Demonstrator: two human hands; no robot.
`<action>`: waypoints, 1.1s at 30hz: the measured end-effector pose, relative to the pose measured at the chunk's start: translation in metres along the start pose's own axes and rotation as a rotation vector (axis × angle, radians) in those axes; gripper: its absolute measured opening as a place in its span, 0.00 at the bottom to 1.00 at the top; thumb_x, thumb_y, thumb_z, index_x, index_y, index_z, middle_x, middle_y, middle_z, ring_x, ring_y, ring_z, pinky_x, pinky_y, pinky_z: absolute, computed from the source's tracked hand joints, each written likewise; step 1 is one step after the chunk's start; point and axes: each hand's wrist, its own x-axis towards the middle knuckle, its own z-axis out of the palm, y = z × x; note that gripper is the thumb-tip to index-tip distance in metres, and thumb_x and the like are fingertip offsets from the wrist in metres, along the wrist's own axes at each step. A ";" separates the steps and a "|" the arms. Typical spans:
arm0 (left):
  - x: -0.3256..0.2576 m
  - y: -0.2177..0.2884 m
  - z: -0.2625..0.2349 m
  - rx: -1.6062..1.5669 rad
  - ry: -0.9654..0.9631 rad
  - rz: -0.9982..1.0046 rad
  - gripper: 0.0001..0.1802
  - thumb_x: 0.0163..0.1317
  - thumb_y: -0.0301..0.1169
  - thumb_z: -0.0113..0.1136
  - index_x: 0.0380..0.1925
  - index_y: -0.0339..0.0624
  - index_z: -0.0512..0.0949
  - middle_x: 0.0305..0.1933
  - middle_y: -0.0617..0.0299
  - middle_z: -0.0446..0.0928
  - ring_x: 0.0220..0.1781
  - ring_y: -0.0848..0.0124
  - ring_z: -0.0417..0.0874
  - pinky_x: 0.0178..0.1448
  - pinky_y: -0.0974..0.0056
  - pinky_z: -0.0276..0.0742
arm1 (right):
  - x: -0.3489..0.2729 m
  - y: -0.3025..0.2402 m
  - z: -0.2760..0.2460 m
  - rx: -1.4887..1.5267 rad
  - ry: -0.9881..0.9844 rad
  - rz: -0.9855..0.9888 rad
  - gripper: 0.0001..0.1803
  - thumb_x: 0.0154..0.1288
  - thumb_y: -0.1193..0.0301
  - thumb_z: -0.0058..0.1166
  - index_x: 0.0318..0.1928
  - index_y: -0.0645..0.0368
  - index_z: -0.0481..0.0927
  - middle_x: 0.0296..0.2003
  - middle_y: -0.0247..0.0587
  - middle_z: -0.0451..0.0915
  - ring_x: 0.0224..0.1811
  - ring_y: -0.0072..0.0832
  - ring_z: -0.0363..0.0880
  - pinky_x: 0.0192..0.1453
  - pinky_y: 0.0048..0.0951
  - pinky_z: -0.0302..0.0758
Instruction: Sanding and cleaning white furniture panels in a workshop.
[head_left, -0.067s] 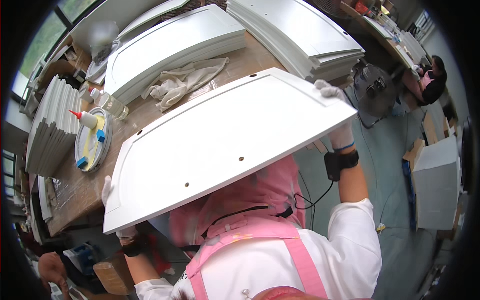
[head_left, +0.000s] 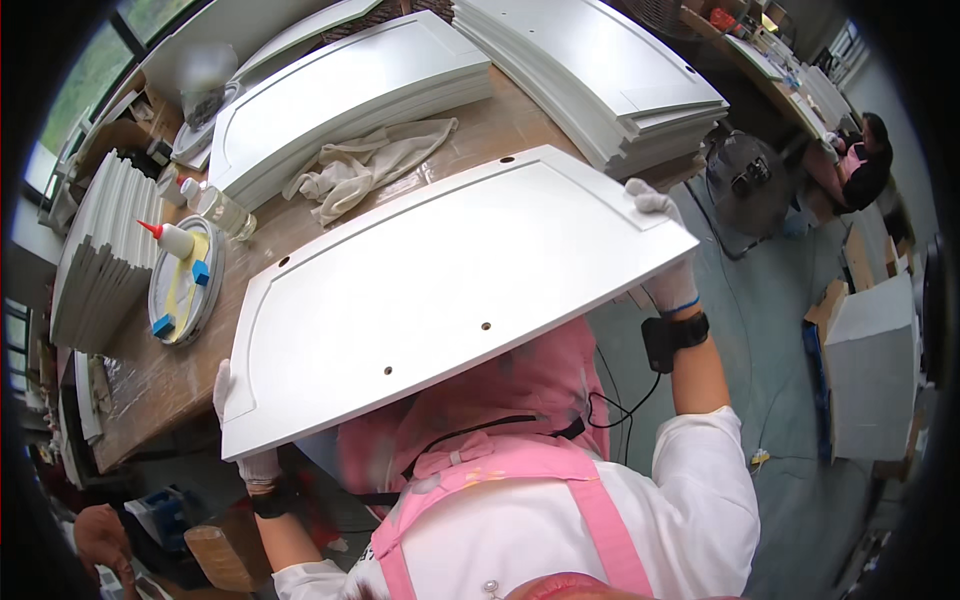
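Both gloved hands grasp a white panel: left hand clenched on its near-left corner, right hand on its far-right edge, above the bench.

A wooden table carries stacks of white panels, a crumpled cloth, a clear bottle, and a round tray holding a glue bottle.

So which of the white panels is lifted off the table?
The panel with small drilled holes, held at its ends by the left hand and right hand. The other panels lie in stacks on the table.
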 end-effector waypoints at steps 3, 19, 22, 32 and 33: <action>-0.047 -0.025 -0.001 0.636 -0.018 -0.032 0.34 0.73 0.39 0.47 0.74 0.40 0.51 0.77 0.55 0.54 0.73 0.61 0.65 0.73 0.58 0.65 | -0.024 0.024 -0.055 0.053 0.171 0.361 0.14 0.71 0.67 0.49 0.52 0.59 0.77 0.47 0.37 0.81 0.50 0.30 0.80 0.57 0.30 0.77; -0.109 -0.043 0.006 -0.378 0.271 -0.691 0.27 0.74 0.45 0.46 0.64 0.40 0.64 0.61 0.50 0.72 0.58 0.53 0.80 0.46 0.49 0.89 | -0.067 0.078 -0.148 -1.076 0.649 0.594 0.21 0.67 0.56 0.53 0.50 0.59 0.82 0.39 0.38 0.85 0.40 0.30 0.84 0.44 0.32 0.79; -0.101 -0.044 0.006 -0.360 0.257 -0.768 0.24 0.73 0.43 0.48 0.63 0.44 0.66 0.59 0.51 0.74 0.57 0.54 0.80 0.44 0.49 0.89 | -0.060 0.063 -0.128 -1.209 0.630 0.709 0.21 0.64 0.52 0.55 0.47 0.54 0.84 0.33 0.39 0.86 0.36 0.31 0.86 0.47 0.33 0.80; -0.097 -0.058 -0.008 -0.435 0.202 -0.900 0.25 0.73 0.45 0.46 0.64 0.44 0.65 0.59 0.51 0.75 0.54 0.52 0.82 0.43 0.42 0.88 | -0.039 0.002 -0.086 -2.004 0.419 0.178 0.15 0.67 0.64 0.49 0.47 0.57 0.81 0.47 0.48 0.82 0.52 0.47 0.78 0.58 0.42 0.73; -0.095 -0.058 -0.006 -0.436 0.238 -0.873 0.25 0.73 0.45 0.46 0.64 0.44 0.65 0.59 0.51 0.75 0.54 0.52 0.82 0.43 0.42 0.88 | -0.033 -0.003 -0.067 -2.036 0.314 0.045 0.15 0.67 0.68 0.50 0.50 0.60 0.80 0.45 0.47 0.83 0.46 0.40 0.82 0.52 0.35 0.77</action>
